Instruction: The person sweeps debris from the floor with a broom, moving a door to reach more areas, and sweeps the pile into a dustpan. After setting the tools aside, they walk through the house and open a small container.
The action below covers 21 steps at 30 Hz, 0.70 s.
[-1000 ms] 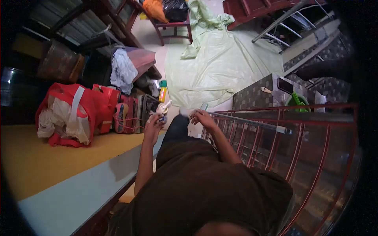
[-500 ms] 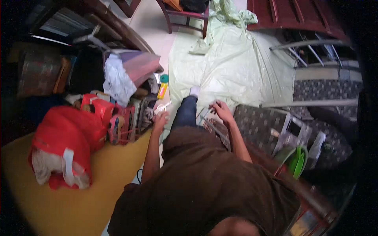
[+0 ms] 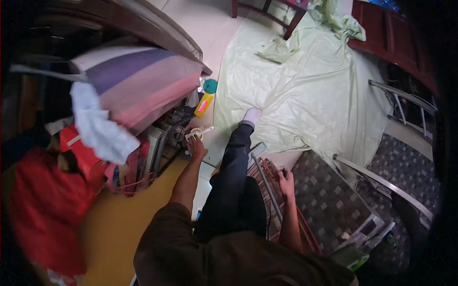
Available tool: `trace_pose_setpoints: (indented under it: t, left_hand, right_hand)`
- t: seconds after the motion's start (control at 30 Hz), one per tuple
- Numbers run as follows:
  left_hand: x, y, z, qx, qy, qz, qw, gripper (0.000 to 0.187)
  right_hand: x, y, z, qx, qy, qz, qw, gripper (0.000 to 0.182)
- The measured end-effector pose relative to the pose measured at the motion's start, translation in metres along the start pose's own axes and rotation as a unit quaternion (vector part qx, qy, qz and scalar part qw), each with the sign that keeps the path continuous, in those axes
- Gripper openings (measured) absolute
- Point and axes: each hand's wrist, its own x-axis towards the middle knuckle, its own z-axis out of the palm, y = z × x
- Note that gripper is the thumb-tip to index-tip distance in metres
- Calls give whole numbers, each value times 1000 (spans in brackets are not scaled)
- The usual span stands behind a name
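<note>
My left hand [image 3: 197, 148] reaches forward with fingers extended at a small pale object with a light stick-like part [image 3: 205, 130]; I cannot make out its kind or whether the fingers touch it. Just beyond lie a yellow packet [image 3: 204, 105] and a round green object [image 3: 210, 86]. My right hand [image 3: 286, 183] hangs over the right side with loosely bent, parted fingers and nothing visible in them. Below and beside it are a red wire rack [image 3: 267, 174] and a grey metal pole [image 3: 267, 186].
A pale green plastic sheet [image 3: 296, 90] covers the floor ahead, under my outstretched foot [image 3: 253, 115]. Dark patterned panels [image 3: 324, 190] with metal rails [image 3: 386, 183] lie right. Left are a striped cloth [image 3: 148, 86], a white cloth [image 3: 100, 126] and a red bag [image 3: 43, 209]. A chair [image 3: 267, 16] stands ahead.
My view has tilted and shifted left and closer to the floor. My left hand has moved onto or over the pale object; my right hand has lowered beside the rack.
</note>
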Motion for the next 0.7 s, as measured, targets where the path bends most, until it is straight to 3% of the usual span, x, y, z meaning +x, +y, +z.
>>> trace_pose_setpoints:
  t: [0.13,0.2,0.43,0.53,0.57,0.63,0.7]
  left_hand:
    - [82,-12,90,23,68,-23,997,106]
    - [110,-21,119,42,133,2,990,113]
    - [139,-20,135,83,84,60,991,96]
    - [167,-41,193,94,197,64,974,87]
    - [163,-36,184,92,198,66,974,87]
    - [148,-23,148,117,107,67,985,86]
    - [151,-23,154,128,109,77,983,90]
  right_hand:
    - [3,51,12,140,35,94,985,11]
    - [-2,58,18,139,34,107,984,8]
    - [4,96,25,92,26,144,985,4]
    - [6,96,26,81,35,150,985,4]
    - [7,97,25,80,38,149,985,4]
    - [4,103,21,46,13,155,987,5]
    - [4,100,19,53,20,161,985,5]
